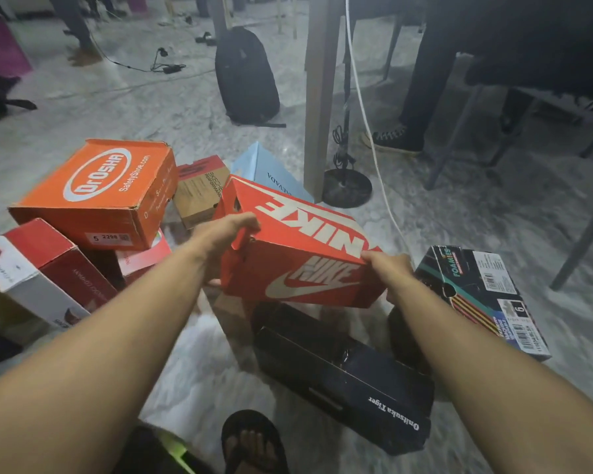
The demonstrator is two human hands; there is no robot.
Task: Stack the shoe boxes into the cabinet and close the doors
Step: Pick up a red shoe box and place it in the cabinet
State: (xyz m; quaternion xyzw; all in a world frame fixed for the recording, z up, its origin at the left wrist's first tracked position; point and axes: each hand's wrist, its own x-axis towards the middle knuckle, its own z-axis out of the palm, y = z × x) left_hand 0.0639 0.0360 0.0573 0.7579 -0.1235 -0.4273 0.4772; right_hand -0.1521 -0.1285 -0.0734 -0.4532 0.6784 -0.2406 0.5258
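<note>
An orange Nike shoe box (pixel 298 248) is held tilted above the floor's scattered boxes, its long axis running away to the left, the left hand (pixel 225 234) curled over its far end, the right hand (pixel 389 271) gripping its near corner; no cabinet in view.

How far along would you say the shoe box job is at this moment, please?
Early on, by the look of it. No cabinet is in view, so nothing shows as stacked. In hand: the left hand and right hand hold the red Nike box tilted above the floor. Left: the orange DrOSHA box, the black Onitsuka Tiger box, the Foamies box and others lie around, then the doors.
</note>
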